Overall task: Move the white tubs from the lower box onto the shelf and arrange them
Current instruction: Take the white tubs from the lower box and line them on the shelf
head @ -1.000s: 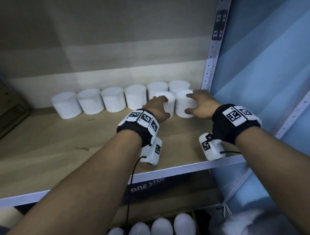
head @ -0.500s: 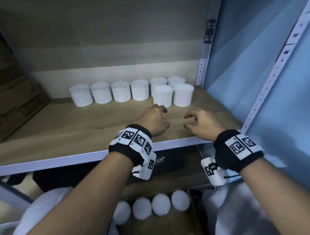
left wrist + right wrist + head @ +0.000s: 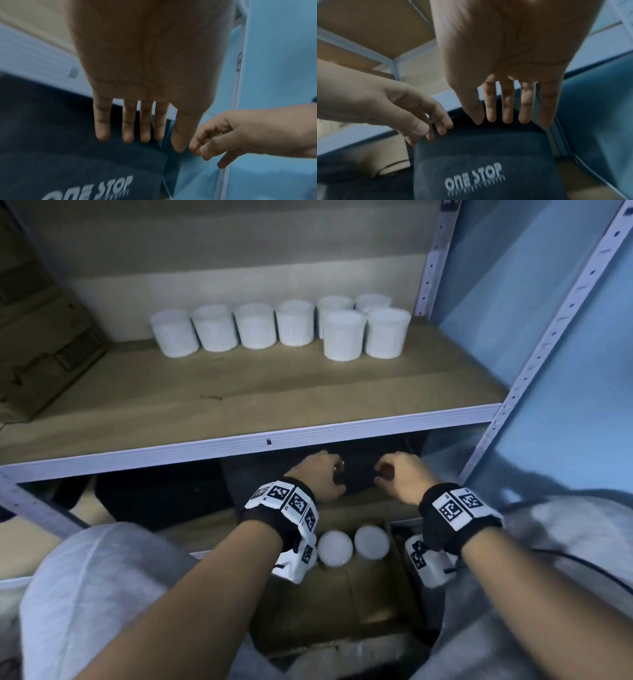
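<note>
Several white tubs [image 3: 294, 323] stand in a row at the back of the wooden shelf [image 3: 239, 395], with two more, one [image 3: 343, 335] beside the other [image 3: 387, 333], in front at the right end. Below the shelf, two white tub lids [image 3: 335, 547] [image 3: 371, 542] show in the brown cardboard box [image 3: 325, 611]. My left hand [image 3: 320, 477] [image 3: 142, 121] and right hand [image 3: 399, 475] [image 3: 510, 102] hang empty side by side under the shelf's front edge, above the box. Their fingers are loose and hold nothing.
A dark bag printed "ONE STOP" [image 3: 474, 180] [image 3: 89, 189] lies behind the box on the lower level. Grey metal uprights [image 3: 555, 313] frame the shelf's right side against a blue wall. A brown carton [image 3: 41, 337] stands at the shelf's left end.
Both hands let go of the two front tubs, drew back off the shelf and dropped below its front edge toward the box. My view tilted downward.
</note>
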Demonstrator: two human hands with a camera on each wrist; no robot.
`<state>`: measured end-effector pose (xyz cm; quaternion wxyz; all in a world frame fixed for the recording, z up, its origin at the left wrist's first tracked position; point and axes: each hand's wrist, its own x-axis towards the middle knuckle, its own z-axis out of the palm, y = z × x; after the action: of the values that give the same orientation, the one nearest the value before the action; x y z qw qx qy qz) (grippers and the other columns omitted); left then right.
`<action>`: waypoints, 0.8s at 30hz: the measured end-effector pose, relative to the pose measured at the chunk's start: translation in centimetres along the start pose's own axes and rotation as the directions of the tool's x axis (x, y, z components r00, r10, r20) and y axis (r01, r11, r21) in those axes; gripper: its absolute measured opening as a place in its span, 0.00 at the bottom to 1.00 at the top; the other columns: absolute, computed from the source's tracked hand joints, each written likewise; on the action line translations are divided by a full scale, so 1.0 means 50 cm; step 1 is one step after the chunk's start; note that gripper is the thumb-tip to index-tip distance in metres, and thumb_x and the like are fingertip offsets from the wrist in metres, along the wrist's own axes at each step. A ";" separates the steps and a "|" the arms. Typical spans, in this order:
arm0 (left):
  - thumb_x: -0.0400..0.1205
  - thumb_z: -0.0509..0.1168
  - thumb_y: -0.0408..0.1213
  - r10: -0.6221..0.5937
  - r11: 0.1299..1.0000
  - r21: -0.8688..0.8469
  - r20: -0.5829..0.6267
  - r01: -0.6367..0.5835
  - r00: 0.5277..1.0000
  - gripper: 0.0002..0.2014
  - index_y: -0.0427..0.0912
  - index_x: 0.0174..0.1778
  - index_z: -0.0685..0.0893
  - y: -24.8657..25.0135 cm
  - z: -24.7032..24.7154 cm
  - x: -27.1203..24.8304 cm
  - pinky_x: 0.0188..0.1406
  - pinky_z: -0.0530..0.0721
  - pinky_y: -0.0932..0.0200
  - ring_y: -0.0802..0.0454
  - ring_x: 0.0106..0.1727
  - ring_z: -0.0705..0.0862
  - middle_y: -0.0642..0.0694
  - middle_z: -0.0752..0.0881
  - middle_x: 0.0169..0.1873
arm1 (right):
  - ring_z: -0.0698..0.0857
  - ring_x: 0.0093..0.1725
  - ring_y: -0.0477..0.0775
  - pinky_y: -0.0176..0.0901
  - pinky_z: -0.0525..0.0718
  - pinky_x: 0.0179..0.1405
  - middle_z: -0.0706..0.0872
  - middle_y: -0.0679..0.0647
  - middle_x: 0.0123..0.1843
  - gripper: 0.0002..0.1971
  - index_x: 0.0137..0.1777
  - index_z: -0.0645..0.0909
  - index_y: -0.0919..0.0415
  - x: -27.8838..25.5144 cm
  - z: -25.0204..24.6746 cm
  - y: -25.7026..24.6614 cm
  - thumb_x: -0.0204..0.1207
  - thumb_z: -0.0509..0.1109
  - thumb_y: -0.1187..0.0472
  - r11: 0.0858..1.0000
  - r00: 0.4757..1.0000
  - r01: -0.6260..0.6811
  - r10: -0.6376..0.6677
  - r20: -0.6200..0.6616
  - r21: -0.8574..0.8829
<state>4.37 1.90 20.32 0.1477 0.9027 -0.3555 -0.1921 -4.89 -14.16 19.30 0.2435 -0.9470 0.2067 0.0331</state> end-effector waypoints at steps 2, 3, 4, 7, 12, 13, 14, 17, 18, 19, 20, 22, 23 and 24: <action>0.75 0.69 0.44 -0.033 0.999 0.003 0.067 0.033 0.997 0.22 0.45 0.66 0.78 -0.023 0.053 0.014 0.66 0.80 0.48 0.44 0.65 0.79 0.43 0.77 0.65 | 0.83 0.61 0.60 0.46 0.80 0.62 0.84 0.60 0.63 0.15 0.61 0.83 0.59 0.006 0.052 0.021 0.75 0.72 0.58 1.000 0.997 -0.026 0.027 0.075 -0.003; 0.76 0.68 0.44 -0.051 0.999 0.014 0.100 0.050 0.994 0.23 0.44 0.67 0.77 -0.035 0.083 0.021 0.66 0.79 0.48 0.43 0.66 0.79 0.42 0.77 0.66 | 0.83 0.62 0.61 0.47 0.81 0.63 0.83 0.60 0.64 0.16 0.62 0.82 0.59 0.010 0.078 0.031 0.75 0.71 0.59 0.999 0.993 -0.037 0.039 0.115 -0.020; 0.76 0.68 0.43 -0.069 0.997 0.030 0.137 0.066 0.988 0.23 0.44 0.68 0.76 -0.047 0.114 0.026 0.66 0.79 0.47 0.41 0.67 0.78 0.41 0.76 0.66 | 0.82 0.63 0.61 0.47 0.81 0.63 0.83 0.60 0.65 0.16 0.63 0.82 0.59 0.015 0.105 0.039 0.75 0.71 0.59 0.998 0.986 -0.050 0.055 0.158 -0.038; 0.77 0.67 0.43 -0.134 0.991 0.056 0.229 0.125 0.964 0.26 0.43 0.72 0.73 -0.087 0.208 0.039 0.65 0.80 0.48 0.40 0.68 0.77 0.41 0.75 0.69 | 0.82 0.64 0.63 0.50 0.82 0.63 0.84 0.61 0.64 0.17 0.65 0.81 0.61 0.033 0.176 0.063 0.77 0.69 0.58 0.995 0.964 -0.088 0.098 0.247 -0.051; 0.78 0.68 0.45 -0.194 0.981 0.044 0.313 0.190 0.930 0.31 0.43 0.76 0.69 -0.150 0.328 0.069 0.70 0.74 0.52 0.40 0.73 0.74 0.40 0.70 0.76 | 0.77 0.69 0.65 0.56 0.78 0.67 0.76 0.60 0.72 0.23 0.71 0.75 0.57 0.060 0.269 0.121 0.76 0.67 0.53 0.977 0.921 -0.145 0.191 0.338 -0.155; 0.78 0.68 0.45 -0.199 0.980 0.038 0.326 0.197 0.924 0.33 0.43 0.79 0.67 -0.160 0.348 0.076 0.73 0.71 0.52 0.41 0.76 0.72 0.40 0.68 0.78 | 0.75 0.72 0.66 0.57 0.76 0.70 0.72 0.60 0.76 0.26 0.75 0.71 0.55 0.063 0.288 0.134 0.77 0.66 0.51 0.968 0.907 -0.151 0.216 0.363 -0.198; 0.79 0.68 0.45 -0.203 0.978 0.023 0.337 0.208 0.919 0.33 0.43 0.80 0.65 -0.167 0.365 0.083 0.75 0.70 0.52 0.42 0.77 0.70 0.40 0.67 0.79 | 0.70 0.76 0.66 0.57 0.72 0.74 0.67 0.61 0.80 0.29 0.78 0.67 0.55 0.065 0.307 0.145 0.78 0.65 0.50 0.959 0.891 -0.163 0.243 0.383 -0.231; 0.80 0.67 0.42 -0.247 0.966 0.011 0.349 0.259 0.904 0.31 0.43 0.80 0.65 -0.180 0.418 0.109 0.76 0.70 0.47 0.39 0.78 0.69 0.39 0.67 0.79 | 0.54 0.83 0.69 0.59 0.63 0.78 0.51 0.62 0.85 0.33 0.82 0.59 0.52 0.072 0.361 0.175 0.79 0.67 0.52 0.946 0.847 -0.210 0.302 0.438 -0.248; 0.81 0.66 0.42 -0.255 0.964 0.024 0.369 0.265 0.894 0.32 0.44 0.80 0.64 -0.180 0.432 0.120 0.76 0.69 0.44 0.37 0.78 0.68 0.38 0.63 0.80 | 0.52 0.83 0.70 0.60 0.62 0.77 0.49 0.62 0.85 0.34 0.82 0.57 0.51 0.076 0.375 0.183 0.79 0.68 0.54 0.943 0.834 -0.223 0.315 0.452 -0.246; 0.81 0.66 0.43 -0.259 0.963 0.039 0.402 0.267 0.878 0.33 0.47 0.82 0.61 -0.182 0.446 0.131 0.76 0.67 0.42 0.35 0.78 0.65 0.39 0.58 0.82 | 0.51 0.83 0.70 0.61 0.62 0.77 0.48 0.62 0.85 0.35 0.83 0.55 0.51 0.083 0.388 0.190 0.79 0.68 0.56 0.941 0.826 -0.230 0.323 0.462 -0.247; 0.81 0.65 0.45 -0.266 0.962 0.057 0.433 0.268 0.861 0.35 0.50 0.83 0.57 -0.183 0.457 0.140 0.77 0.65 0.40 0.33 0.79 0.62 0.40 0.53 0.83 | 0.50 0.82 0.70 0.61 0.62 0.76 0.49 0.62 0.84 0.36 0.83 0.54 0.50 0.091 0.399 0.196 0.78 0.68 0.57 0.940 0.824 -0.229 0.326 0.464 -0.253; 0.80 0.65 0.47 -0.273 0.962 0.104 0.452 0.254 0.849 0.39 0.53 0.84 0.52 -0.185 0.480 0.158 0.77 0.64 0.38 0.32 0.80 0.59 0.42 0.49 0.83 | 0.51 0.82 0.69 0.61 0.62 0.76 0.49 0.60 0.84 0.38 0.83 0.53 0.49 0.109 0.418 0.205 0.77 0.70 0.56 0.941 0.821 -0.223 0.322 0.472 -0.254; 0.79 0.66 0.47 -0.265 0.964 0.130 0.426 0.232 0.865 0.39 0.53 0.83 0.52 -0.184 0.490 0.164 0.75 0.66 0.37 0.32 0.79 0.60 0.42 0.50 0.83 | 0.52 0.82 0.69 0.61 0.62 0.76 0.50 0.60 0.84 0.40 0.83 0.53 0.48 0.117 0.427 0.208 0.76 0.71 0.54 0.942 0.819 -0.224 0.322 0.475 -0.251; 0.78 0.67 0.48 -0.248 0.967 0.156 0.382 0.202 0.890 0.39 0.54 0.82 0.54 -0.182 0.502 0.168 0.73 0.69 0.38 0.32 0.77 0.63 0.41 0.53 0.82 | 0.53 0.81 0.68 0.61 0.63 0.76 0.51 0.59 0.83 0.41 0.83 0.54 0.47 0.123 0.436 0.209 0.74 0.72 0.53 0.941 0.822 -0.223 0.322 0.470 -0.254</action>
<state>4.00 -0.82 -7.54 -0.0016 0.8866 -0.2811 -0.3674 -2.71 -14.44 -5.53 0.1914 -0.8841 0.2654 0.3337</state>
